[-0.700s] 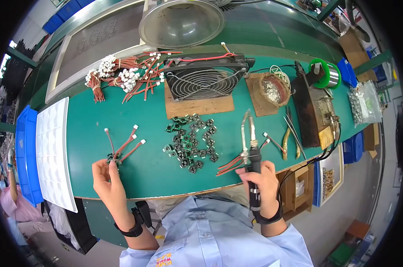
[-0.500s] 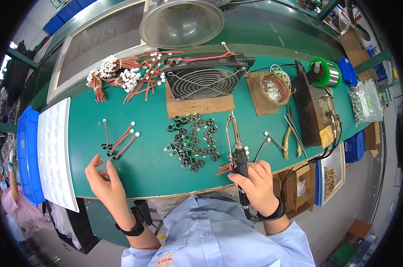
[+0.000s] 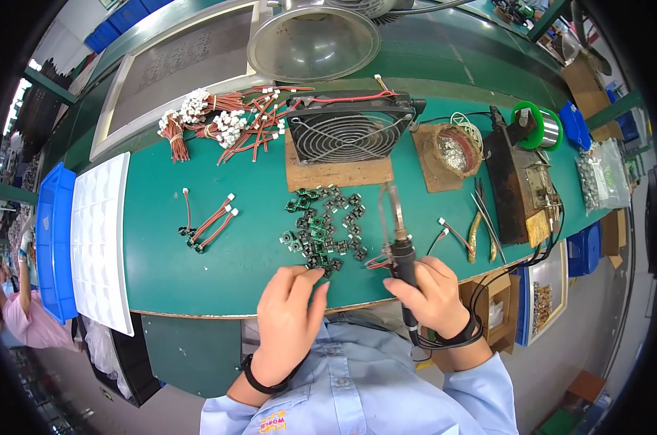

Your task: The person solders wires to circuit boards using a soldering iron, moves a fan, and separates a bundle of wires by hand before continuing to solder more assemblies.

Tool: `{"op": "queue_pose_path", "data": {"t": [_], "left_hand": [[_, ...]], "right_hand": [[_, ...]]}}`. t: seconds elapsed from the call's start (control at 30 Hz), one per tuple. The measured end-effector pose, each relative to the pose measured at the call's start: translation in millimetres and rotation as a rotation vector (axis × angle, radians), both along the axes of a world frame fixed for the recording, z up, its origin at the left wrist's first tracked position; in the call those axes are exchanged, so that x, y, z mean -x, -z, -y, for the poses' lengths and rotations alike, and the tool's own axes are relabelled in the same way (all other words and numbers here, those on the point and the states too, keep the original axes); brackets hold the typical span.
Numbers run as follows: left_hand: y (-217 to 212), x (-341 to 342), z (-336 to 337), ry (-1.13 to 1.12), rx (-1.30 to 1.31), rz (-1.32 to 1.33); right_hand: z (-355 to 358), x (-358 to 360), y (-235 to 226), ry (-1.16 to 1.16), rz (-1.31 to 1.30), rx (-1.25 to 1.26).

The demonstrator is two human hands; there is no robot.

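My left hand (image 3: 290,313) is at the near edge of a pile of small black-and-green circuit boards (image 3: 319,226), thumb and fingertips closing on one small board (image 3: 328,273). Its fingers partly cover that board. In my right hand (image 3: 435,296) is a soldering iron (image 3: 403,264), tip up and slanting away from me. Beside the iron lie red wires (image 3: 377,262) and wire leads with white connectors (image 3: 444,226). To the left, several boards with red wires attached (image 3: 198,239) lie in a small group.
A black fan (image 3: 350,134) on a wooden base stands behind the pile. Bundled connector wires (image 3: 198,119) lie back left. At right are a solder tin (image 3: 455,154), tweezers (image 3: 488,217), a solder reel (image 3: 542,127) and a dark metal box (image 3: 508,188). A white tray (image 3: 100,246) sits left.
My left hand has moved right, from beside the wired boards to the near edge of the pile. The view has shifted slightly; my right hand still holds the soldering iron.
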State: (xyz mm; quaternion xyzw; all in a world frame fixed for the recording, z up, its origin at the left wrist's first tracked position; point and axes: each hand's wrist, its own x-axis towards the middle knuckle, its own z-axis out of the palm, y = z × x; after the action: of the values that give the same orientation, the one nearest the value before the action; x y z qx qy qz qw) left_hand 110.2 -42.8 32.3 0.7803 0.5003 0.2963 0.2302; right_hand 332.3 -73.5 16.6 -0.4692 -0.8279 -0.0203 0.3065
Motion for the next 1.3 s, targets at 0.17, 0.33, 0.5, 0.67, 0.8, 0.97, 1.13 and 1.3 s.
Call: {"op": "queue_pose_path", "data": {"t": [0.17, 0.33, 0.5, 0.67, 0.8, 0.97, 1.13, 1.3], "left_hand": [[4.9, -20.4, -6.8, -0.007, -0.159, -0.134], [12.1, -17.9, -11.9, -0.01, -0.171, -0.153], [13.4, -12.4, -11.5, -0.014, -0.209, -0.156], [8.2, -7.4, -10.5, 0.034, -0.154, -0.161], [-3.3, 0.7, -8.4, 0.023, 0.044, 0.137], [-19.1, 7.5, -3.4, 0.2, 0.141, 0.383], [-26.4, 7.5, 3.3, 0.147, 0.845, 0.981], [-18.3, 12.4, -2.7, 0.353, 1.154, 1.24]], "right_hand": [[11.4, 3.2, 13.3, 0.088, -0.465, 0.169], [7.2, 23.0, 16.2, 0.236, -0.775, 0.087], [16.0, 36.0, -6.6, 0.269, -0.841, 0.144], [17.9, 49.7, -20.0, 0.249, -1.026, 0.241], [19.0, 52.9, -24.4, 0.216, -0.982, 0.258], [16.8, 59.0, -29.5, 0.154, -0.985, 0.351], [10.3, 59.2, -43.1, 0.035, -1.026, 0.461], [12.9, 58.9, -46.1, -0.024, -1.079, 0.516]]}}
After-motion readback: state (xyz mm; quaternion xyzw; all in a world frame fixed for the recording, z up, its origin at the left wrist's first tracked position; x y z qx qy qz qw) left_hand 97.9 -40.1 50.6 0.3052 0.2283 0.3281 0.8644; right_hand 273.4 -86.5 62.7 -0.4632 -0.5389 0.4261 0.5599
